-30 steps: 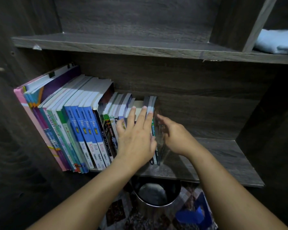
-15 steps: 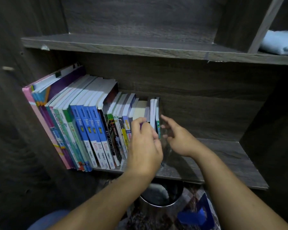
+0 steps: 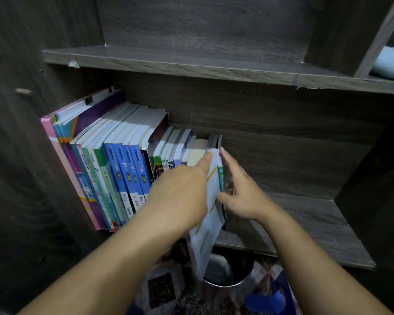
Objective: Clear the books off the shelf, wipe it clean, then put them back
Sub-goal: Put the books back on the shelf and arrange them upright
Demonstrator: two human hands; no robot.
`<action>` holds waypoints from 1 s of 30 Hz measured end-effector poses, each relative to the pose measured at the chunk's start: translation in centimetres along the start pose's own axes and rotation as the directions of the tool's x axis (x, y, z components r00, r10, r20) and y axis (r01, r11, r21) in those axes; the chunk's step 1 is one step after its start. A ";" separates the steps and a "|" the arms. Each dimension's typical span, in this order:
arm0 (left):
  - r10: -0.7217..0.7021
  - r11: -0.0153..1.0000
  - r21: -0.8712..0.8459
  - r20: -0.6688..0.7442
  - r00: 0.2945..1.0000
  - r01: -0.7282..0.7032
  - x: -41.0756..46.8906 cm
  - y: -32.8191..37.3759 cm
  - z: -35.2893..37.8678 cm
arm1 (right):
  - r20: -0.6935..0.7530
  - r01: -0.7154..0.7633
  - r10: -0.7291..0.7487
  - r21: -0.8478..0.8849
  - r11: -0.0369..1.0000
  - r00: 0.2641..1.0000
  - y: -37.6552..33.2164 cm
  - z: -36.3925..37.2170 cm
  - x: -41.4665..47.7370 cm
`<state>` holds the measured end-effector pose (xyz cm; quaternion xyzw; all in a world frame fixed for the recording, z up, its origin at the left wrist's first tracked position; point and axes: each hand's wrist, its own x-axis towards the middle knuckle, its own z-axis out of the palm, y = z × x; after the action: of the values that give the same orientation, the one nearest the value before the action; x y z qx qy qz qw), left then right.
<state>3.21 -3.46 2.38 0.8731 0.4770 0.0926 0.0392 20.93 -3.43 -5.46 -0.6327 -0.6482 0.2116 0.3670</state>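
Left hand (image 3: 180, 196) grips thin white book (image 3: 210, 223), long axis angled out over shelf (image 3: 316, 235) edge; right hand (image 3: 239, 196) flat against end books (image 3: 221, 181).

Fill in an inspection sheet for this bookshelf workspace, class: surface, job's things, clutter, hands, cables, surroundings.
Surface: dark wooden shelf, books on its left part.
Job's things: row of books standing spines out; white book tilted, lower end hanging past the shelf's front edge.
Clutter: nothing seen on this shelf.
Hands: left hand holds the white book, index finger along its cover; right hand with straight fingers against the end of the row.
Cables: nothing seen.
Surroundings: upper shelf with a light blue cloth; metal bin and patterned mat on the floor below.
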 end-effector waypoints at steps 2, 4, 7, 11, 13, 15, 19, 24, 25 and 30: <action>0.006 0.999 0.046 0.056 0.998 -0.009 -1.0 -1.3 -2.0 | -0.040 0.066 -0.069 -0.072 0.995 0.997 -1.0 0.2 0.2; -0.024 0.998 0.064 0.079 0.997 0.019 -1.8 -2.5 -3.4 | -0.076 0.086 -0.097 -0.129 0.988 0.992 -2.3 0.7 0.3; -0.094 0.992 0.092 0.109 0.990 0.084 -2.3 -3.7 -4.4 | -0.080 0.097 -0.129 -0.321 0.942 0.988 -4.1 1.8 0.6; -0.160 0.982 0.127 0.137 0.977 0.143 -2.1 -4.6 -4.1 | -0.045 0.026 -0.073 -0.649 0.760 0.996 -5.8 3.7 1.0; -0.168 0.980 0.137 0.159 0.973 0.147 -2.1 -4.7 -3.7 | -0.080 -0.012 -0.066 -0.718 0.696 0.995 -6.0 4.2 1.3; -0.168 0.980 0.139 0.173 0.970 0.145 -2.1 -4.7 -3.4 | -0.121 -0.039 -0.070 -0.716 0.697 0.990 -6.1 4.4 1.5; -0.161 0.982 0.134 0.205 0.965 0.135 -2.1 -4.8 -3.0 | -0.219 -0.090 -0.067 -0.636 0.766 0.973 -6.2 4.8 1.8; -0.117 0.989 0.116 0.208 0.971 0.094 -2.3 -4.4 -3.3 | -0.359 -0.221 -0.022 -0.620 0.752 0.933 -5.7 3.8 2.0; -0.112 0.990 0.105 0.210 0.971 0.092 -2.2 -4.3 -3.3 | -0.387 -0.242 -0.019 -0.613 0.752 0.922 -5.5 3.6 1.9; -0.105 0.992 0.087 0.152 0.983 0.093 -1.9 -3.6 -3.4 | -0.498 -0.298 0.021 -0.484 0.823 0.867 -4.3 2.9 1.5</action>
<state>-1.45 -3.17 4.87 0.8537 0.5187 0.0028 0.0462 16.00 -1.90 -3.86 -0.7962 -0.5149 -0.1110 0.2979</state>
